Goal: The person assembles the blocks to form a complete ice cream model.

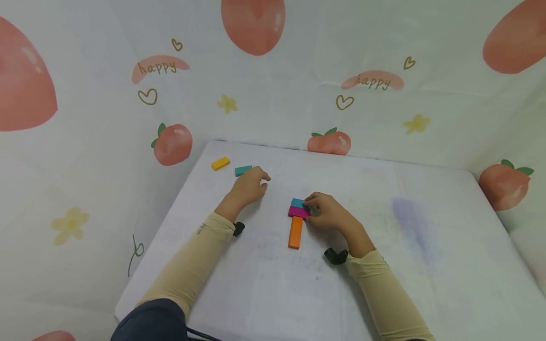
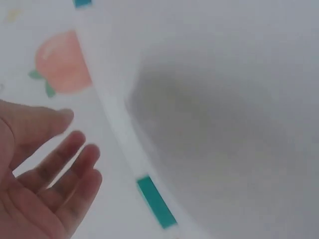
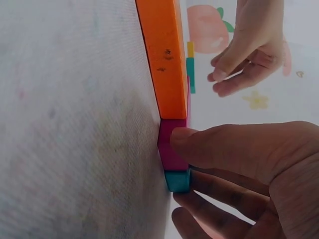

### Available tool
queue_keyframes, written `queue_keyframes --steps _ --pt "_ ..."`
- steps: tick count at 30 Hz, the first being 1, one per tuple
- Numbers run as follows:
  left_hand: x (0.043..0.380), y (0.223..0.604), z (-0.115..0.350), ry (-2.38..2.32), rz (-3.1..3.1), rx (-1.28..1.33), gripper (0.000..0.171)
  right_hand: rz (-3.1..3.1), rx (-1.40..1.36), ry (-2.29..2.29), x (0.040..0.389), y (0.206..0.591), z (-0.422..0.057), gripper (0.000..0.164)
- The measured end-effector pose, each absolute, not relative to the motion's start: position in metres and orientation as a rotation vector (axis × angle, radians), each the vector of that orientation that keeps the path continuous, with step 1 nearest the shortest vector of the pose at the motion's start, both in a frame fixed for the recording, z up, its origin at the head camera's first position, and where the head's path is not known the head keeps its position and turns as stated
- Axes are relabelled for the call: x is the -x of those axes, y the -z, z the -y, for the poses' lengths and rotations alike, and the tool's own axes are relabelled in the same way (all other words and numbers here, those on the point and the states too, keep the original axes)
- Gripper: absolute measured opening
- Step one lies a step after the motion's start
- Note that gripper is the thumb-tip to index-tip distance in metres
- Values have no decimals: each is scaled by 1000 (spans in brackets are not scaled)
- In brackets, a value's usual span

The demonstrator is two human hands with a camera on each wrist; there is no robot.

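Observation:
On the white table, an orange block (image 1: 295, 233) lies lengthwise, its far end against a magenta block (image 1: 298, 212) set crosswise. Behind the magenta one, a blue block (image 1: 297, 203) lies alongside it. My right hand (image 1: 331, 213) grips the right ends of this pair: the thumb (image 3: 184, 137) is on the magenta block and the fingers curl round the blue block's far side. My left hand (image 1: 250, 184) holds nothing, fingers apart and loosely bent. In the head view it partly covers a teal block (image 1: 242, 170), which shows whole in the left wrist view.
A yellow block (image 1: 221, 163) lies near the table's far left corner, left of the teal block. Printed cloth (image 1: 273, 109) rises behind the table (image 1: 350, 298). A purple stain (image 1: 410, 222) marks the tabletop at right. Dark wrist cameras (image 1: 336, 256) sit at both sleeves.

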State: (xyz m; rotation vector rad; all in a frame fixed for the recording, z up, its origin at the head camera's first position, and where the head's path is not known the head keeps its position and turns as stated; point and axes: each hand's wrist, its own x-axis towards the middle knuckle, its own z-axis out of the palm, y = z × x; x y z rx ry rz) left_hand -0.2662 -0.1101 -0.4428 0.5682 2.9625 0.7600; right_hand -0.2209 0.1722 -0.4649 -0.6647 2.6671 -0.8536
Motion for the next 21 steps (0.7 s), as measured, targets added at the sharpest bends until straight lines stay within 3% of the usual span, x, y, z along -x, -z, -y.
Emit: queue_keyframes --steps 10,21 --pt "297 440 143 -731 -2986 -361 35 -2667 664 864 220 464 -172 43" --pt "306 443 155 -709 -2925 -230 40 -2670 665 859 220 465 -173 43"
